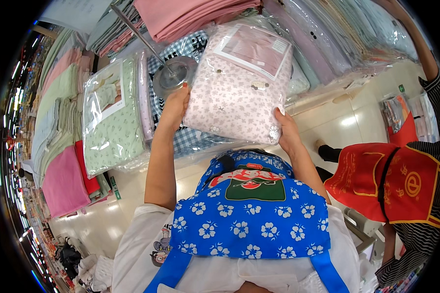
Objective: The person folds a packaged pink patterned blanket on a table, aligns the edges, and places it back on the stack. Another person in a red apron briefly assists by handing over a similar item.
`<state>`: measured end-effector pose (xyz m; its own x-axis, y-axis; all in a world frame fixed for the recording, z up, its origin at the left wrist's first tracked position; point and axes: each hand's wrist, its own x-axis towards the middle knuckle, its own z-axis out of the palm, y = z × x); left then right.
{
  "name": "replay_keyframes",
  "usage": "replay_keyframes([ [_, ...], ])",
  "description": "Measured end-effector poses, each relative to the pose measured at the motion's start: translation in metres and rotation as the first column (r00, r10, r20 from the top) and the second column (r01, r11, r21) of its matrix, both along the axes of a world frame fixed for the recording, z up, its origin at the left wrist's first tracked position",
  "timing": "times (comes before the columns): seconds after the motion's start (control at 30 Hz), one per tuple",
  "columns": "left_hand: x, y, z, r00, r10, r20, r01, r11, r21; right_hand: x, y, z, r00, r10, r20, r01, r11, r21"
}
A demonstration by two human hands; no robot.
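Note:
Between my two hands is a clear plastic package of pink floral bedding (234, 95), with a picture insert showing through its upper part. My left hand (176, 108) grips its lower left edge, the thumb pointing up beside the round metal base of a sign stand (174, 75). At the lower right corner my right hand (288, 128) holds the package, thumb on top. Under and beside it lies blue checked bedding (194, 143) in plastic. A green floral bedding package (113, 121) rests to the left. The fingers beneath the pink package are hidden.
Folded pink fabric (190, 16) and wrapped bedding packages (315, 40) fill the display's back and right. Folded textiles (64, 179) hang at the left. On the right stands a person in a red apron (366, 179), one arm reaching over the packages. Tiled floor (337, 115) shows between.

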<state>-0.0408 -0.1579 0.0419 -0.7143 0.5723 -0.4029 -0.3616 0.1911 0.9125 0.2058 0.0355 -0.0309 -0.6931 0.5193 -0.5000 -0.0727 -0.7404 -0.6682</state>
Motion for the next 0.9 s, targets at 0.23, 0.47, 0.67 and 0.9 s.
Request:
replay_keyframes([
  [0.23,-0.001,0.008,0.019,0.949,-0.257,0.185,0.272,0.96,-0.064,-0.001,0.01,-0.003,0.988,0.108,-0.109,-0.119,0.987,-0.105],
  [0.47,-0.003,0.023,-0.009,0.963,-0.27,-0.003,0.268,0.956,-0.121,-0.008,0.01,-0.014,0.995,0.097,-0.009,-0.097,0.992,-0.075],
  [0.67,0.001,0.022,-0.017,0.979,-0.204,-0.017,0.201,0.972,-0.121,-0.012,0.004,-0.013,0.998,0.054,0.027,-0.054,0.998,0.007],
  [0.9,0.009,0.026,-0.014,0.983,-0.134,-0.129,0.109,0.977,-0.184,-0.014,0.002,-0.008,0.997,0.011,0.074,-0.014,0.999,0.049],
])
